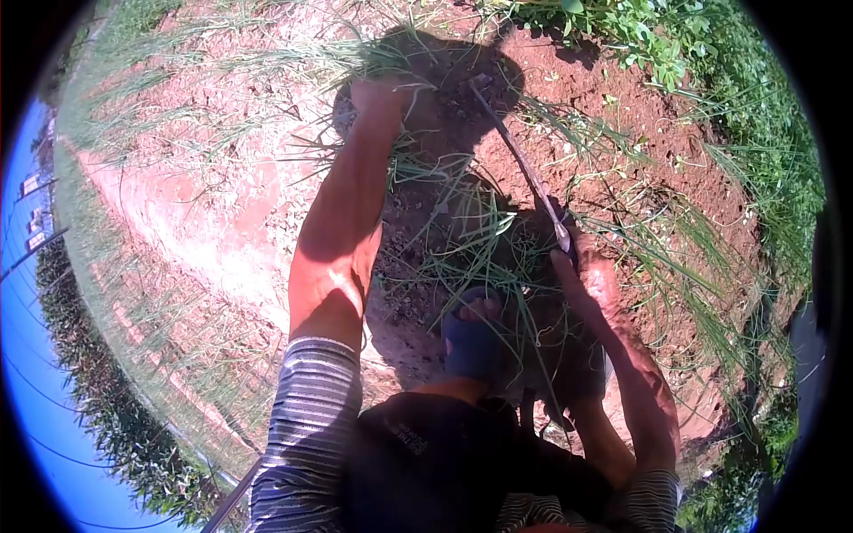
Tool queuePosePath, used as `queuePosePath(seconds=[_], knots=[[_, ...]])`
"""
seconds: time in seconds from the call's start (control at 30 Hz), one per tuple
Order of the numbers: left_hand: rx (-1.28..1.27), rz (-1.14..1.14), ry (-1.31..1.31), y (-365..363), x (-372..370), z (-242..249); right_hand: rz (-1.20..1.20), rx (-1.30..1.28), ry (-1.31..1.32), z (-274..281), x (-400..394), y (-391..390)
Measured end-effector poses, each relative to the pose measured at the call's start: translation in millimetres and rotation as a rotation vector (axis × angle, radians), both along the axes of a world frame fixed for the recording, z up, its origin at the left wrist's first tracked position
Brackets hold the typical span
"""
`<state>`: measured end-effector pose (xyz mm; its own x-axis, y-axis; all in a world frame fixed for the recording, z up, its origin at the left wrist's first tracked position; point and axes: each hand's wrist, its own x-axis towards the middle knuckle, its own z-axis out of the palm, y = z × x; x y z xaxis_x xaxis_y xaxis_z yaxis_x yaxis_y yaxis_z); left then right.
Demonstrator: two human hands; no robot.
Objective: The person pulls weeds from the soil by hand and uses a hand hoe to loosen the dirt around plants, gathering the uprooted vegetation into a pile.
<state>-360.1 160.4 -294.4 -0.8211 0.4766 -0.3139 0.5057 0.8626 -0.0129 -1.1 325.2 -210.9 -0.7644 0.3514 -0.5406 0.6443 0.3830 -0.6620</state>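
Note:
My left hand (380,92) reaches forward to the base of a clump of thin, onion-like green leaves (378,55). Its fingers are lost in shadow and leaves, so I cannot see whether they grip any. On the right, my right hand (586,262) is closed around the near end of a long, thin-shafted hand tool (520,155). The shaft slants forward and left, and its small far tip rests at the dark, shaded soil beyond. Loose long green leaves (480,235) lie between my arms, in front of my foot (480,311).
Reddish-brown soil (640,169) carries more rows of thin green plants (204,133) on the left. Dense leafy growth (755,115) borders the right side. More thin leaves (693,249) spread over the ground beyond my right hand.

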Motion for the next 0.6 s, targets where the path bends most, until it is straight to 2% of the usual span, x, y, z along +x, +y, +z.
queuePosePath(seconds=[0.07, 0.17, 0.27, 0.3, 0.37, 0.47, 0.57, 0.6], knots=[[0.192, 0.174, 0.041, -6.6, -1.2, -9.6, -0.002, 0.004, -0.011, 0.6, -0.4, -0.5], [-0.171, -0.284, 0.12, -7.6, -25.0, -35.1, -0.011, -0.014, -0.09, 3.9, -4.5, 0.2], [-0.031, -0.08, 0.04, -11.8, -37.5, -53.7, -0.004, 0.045, 0.001, -14.2, 7.4, -0.7], [0.052, 0.016, 0.042, -6.7, -31.4, -34.9, 0.004, 0.041, -0.087, -5.4, 1.8, 0.2], [0.214, 0.207, 0.034, -1.4, -10.7, -4.7, 0.006, 0.041, -0.065, -6.2, 1.3, 0.4], [0.299, 0.206, 0.035, -7.2, -4.4, 1.7, 0.01, 0.044, -0.04, -14.7, 5.8, -1.9], [0.49, 0.443, -0.104, -9.3, 3.1, 14.2, 0.019, 0.073, -0.011, -18.5, 7.4, -2.3], [0.478, 0.424, -0.04, -16.0, -4.2, -1.1, 0.011, 0.056, -0.004, -20.8, 8.2, -1.8]])
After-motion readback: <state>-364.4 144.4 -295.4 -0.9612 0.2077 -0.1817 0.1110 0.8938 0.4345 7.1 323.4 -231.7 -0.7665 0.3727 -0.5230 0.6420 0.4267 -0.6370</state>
